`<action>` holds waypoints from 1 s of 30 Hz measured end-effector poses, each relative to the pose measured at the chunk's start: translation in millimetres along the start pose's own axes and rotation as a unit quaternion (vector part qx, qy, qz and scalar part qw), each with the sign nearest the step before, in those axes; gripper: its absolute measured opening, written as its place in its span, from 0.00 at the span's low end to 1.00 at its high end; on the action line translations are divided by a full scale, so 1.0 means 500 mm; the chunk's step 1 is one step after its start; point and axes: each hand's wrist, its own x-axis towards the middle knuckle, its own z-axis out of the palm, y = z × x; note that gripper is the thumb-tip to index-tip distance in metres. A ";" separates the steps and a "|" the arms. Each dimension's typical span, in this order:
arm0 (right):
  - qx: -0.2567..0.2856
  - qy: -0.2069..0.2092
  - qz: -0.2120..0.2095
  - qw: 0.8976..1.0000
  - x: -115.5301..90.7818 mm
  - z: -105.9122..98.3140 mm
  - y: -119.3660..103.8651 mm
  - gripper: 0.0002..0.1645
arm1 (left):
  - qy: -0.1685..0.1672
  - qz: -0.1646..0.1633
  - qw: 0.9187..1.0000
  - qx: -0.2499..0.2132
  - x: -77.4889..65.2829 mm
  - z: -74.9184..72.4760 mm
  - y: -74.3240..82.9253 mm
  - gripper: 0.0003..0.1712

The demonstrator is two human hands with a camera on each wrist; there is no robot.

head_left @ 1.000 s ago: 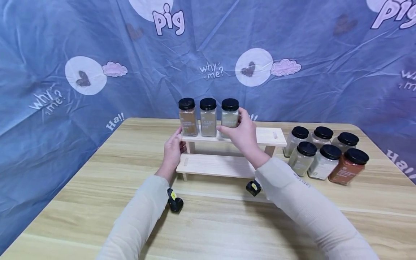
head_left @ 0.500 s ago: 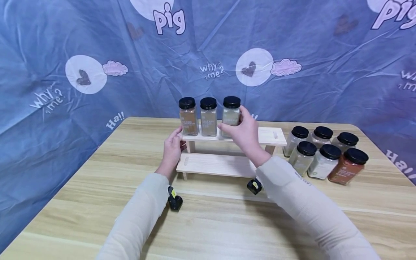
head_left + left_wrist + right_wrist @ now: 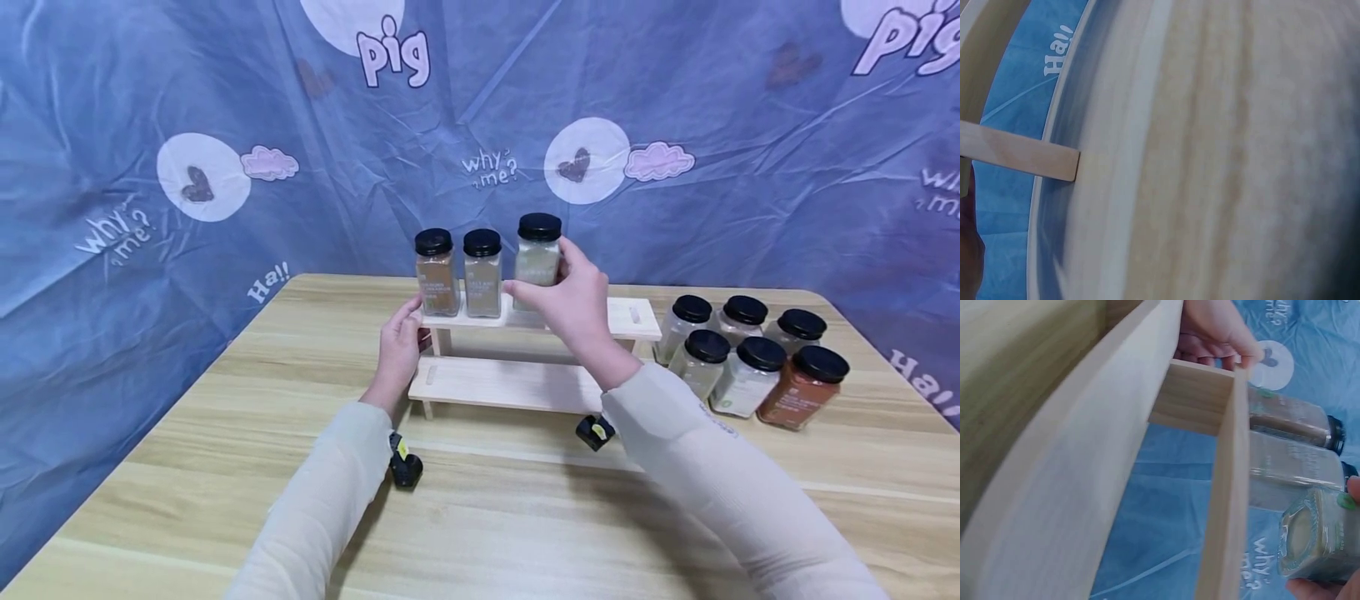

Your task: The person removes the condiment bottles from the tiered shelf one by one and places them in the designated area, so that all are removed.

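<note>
My right hand pinches a square glass spice jar with a black lid and pale contents, thumb on the left, fingers on the right. In the right wrist view the held jar's base shows, tilted and apart from the upper board. My left hand grips the left end of a two-tier wooden rack, thumb at the upper board's edge and fingers curled at the side. On the upper tier stand a brown-filled jar and a tan-filled jar, side by side, left of the held one.
Several black-lidded spice jars stand in two rows right of the rack, among them a white-filled jar and a red-filled jar. A blue printed cloth hangs behind the wooden table. Wrist cameras hang under both sleeves.
My right hand has raised the pale jar from the upper tier and shifted it slightly right. The left hand keeps its grip on the rack's end.
</note>
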 end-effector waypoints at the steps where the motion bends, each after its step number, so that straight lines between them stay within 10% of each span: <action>1: 0.002 0.001 -0.003 1.000 -0.001 -0.003 -0.003 0.33 | 0.000 0.001 1.000 0.000 0.000 0.000 0.000 0.25; 30: 0.093 0.059 -0.015 0.994 -0.047 -0.098 -0.037 0.38 | -0.002 0.001 1.000 0.000 -0.001 0.001 -0.002 0.25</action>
